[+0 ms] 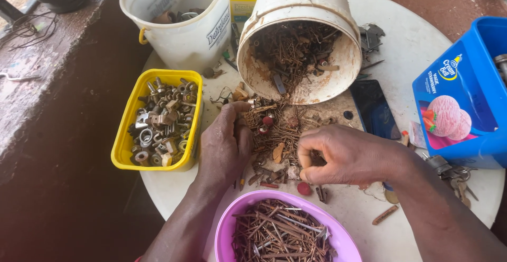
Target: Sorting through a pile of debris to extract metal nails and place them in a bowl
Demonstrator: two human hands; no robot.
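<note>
A heap of rusty nails and scrap (277,130) lies on the round white table (412,56), spilling from a tipped white bucket (301,35). My left hand (224,143) rests on the heap's left edge, fingers bent among the nails. My right hand (340,153) hovers at the heap's right side, its thumb and fingers pinched together on something small that I cannot make out. Below both hands stands a pink bowl (235,225) filled with rusty nails.
A yellow tub (121,146) of nuts and metal fittings sits at the left table edge. An upright white bucket (179,35) stands behind it. A blue tub (475,98) is on the right, a dark phone (375,109) beside it, keys (454,172) below.
</note>
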